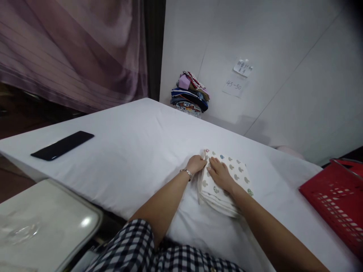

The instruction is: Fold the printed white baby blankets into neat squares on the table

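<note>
A folded white cloth (235,166) printed with grey mushroom-like shapes and a few coloured ones lies on the white-covered bed or table (127,143). Its layers show along the near edge. My left hand (196,164), with a bracelet at the wrist, is at the cloth's left edge, fingers curled in and closed on that edge. Flat on top of the cloth rests my right hand (220,173), fingers stretched toward the left edge.
A black phone-like slab (62,145) lies at the left. Folded clothes (190,92) are stacked by the wall under paper notes (233,86). A red plastic basket (331,196) stands at right, a pale glossy surface (48,219) at lower left. A purple curtain (76,49) hangs behind.
</note>
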### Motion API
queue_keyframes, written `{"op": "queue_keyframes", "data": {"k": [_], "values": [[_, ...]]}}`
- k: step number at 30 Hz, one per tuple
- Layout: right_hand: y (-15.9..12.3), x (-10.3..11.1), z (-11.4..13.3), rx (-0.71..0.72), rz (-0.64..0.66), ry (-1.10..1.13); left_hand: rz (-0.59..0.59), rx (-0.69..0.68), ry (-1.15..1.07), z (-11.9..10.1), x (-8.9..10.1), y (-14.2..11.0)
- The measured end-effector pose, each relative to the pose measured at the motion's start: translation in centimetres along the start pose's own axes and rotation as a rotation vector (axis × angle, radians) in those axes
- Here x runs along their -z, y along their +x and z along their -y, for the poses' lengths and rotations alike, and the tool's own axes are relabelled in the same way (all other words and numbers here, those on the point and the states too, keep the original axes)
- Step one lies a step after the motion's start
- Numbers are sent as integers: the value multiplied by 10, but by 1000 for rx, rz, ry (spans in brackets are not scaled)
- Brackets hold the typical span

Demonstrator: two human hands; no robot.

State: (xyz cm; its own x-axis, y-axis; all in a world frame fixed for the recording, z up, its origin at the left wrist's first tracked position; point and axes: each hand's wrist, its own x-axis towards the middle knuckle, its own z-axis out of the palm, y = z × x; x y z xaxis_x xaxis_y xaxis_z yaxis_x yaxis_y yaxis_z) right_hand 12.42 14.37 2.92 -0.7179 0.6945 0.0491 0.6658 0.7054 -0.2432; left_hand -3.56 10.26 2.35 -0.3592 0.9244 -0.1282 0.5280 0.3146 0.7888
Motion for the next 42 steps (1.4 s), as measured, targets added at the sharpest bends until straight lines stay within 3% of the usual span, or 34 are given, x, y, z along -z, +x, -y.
{"op": "queue_keyframes", "data": {"k": [3,7,11,19,25,32,42], "values": [[-9,-5,7,18,8,-27,11,14,-7,-1,1,0],[-21,5,18,-43,54,48,51,20,-58,0,3,2],[-52,13,34,2,81,97,76,20,-115,3,2,5],[-109,-7,49,157,-90,-34,45,19,-149,5,0,4],[-112,-21,48,227,-251,-117,5,6,-154,3,0,-2],[-111,-26,41,158,-360,9,-7,-7,-185,5,-1,-3],[-115,-21,54,227,-277,-144,37,-35,-206,9,0,2]]}}
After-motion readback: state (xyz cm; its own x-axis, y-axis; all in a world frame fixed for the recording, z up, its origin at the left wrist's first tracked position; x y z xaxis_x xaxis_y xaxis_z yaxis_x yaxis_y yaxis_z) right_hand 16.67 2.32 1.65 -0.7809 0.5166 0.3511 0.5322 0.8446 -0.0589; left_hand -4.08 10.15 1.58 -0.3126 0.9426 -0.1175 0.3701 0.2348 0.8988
